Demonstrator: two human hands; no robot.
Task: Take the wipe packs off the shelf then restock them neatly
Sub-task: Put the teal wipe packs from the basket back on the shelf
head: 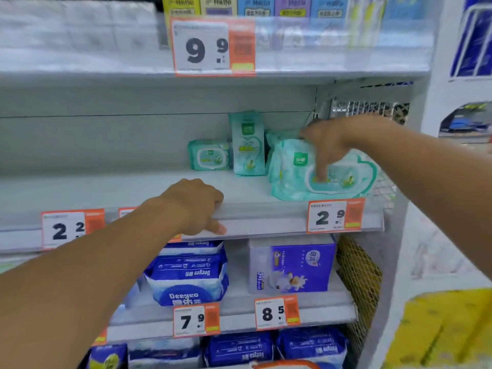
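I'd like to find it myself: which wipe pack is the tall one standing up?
Look at the middle shelf, above the 2.9 price tag. Three green packs sit there; the tall pack stands upright between the small pack and the big pack.

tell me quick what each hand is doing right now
Left hand: fingers curled over the front edge of the shelf, gripping it.
Right hand: grips the large green wipe pack from above.
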